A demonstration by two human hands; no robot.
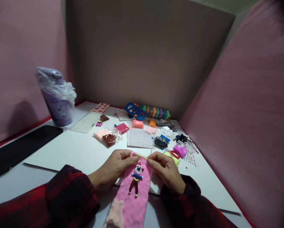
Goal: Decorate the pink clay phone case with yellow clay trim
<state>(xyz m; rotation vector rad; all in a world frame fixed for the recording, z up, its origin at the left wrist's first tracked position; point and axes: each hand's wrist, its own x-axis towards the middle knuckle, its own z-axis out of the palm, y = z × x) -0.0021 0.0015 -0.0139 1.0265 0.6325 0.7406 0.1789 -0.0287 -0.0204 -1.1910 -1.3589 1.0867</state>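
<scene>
A long panel covered in pink modelling clay (138, 207) lies in front of me, with its far end between my hands. On it is a small clay figure (135, 182) with a white head, blue top and brown legs. Near the lower left corner of the panel is a beige and brown clay patch (115, 210). My left hand (113, 167) pinches the left end of a thin pale yellow strip (142, 156) at the panel's top edge. The strip's right end is pinched by my right hand (167, 171). What the strip is made of is unclear.
Beyond my hands lie a lined paper (139, 138), bagged brown clay (109, 139), a black clay pack (161, 142), red scissors handles (175, 154) and a row of coloured clay (153, 111). Left are a black phone (25, 147), clear case (85, 123) and purple tumbler (58, 106).
</scene>
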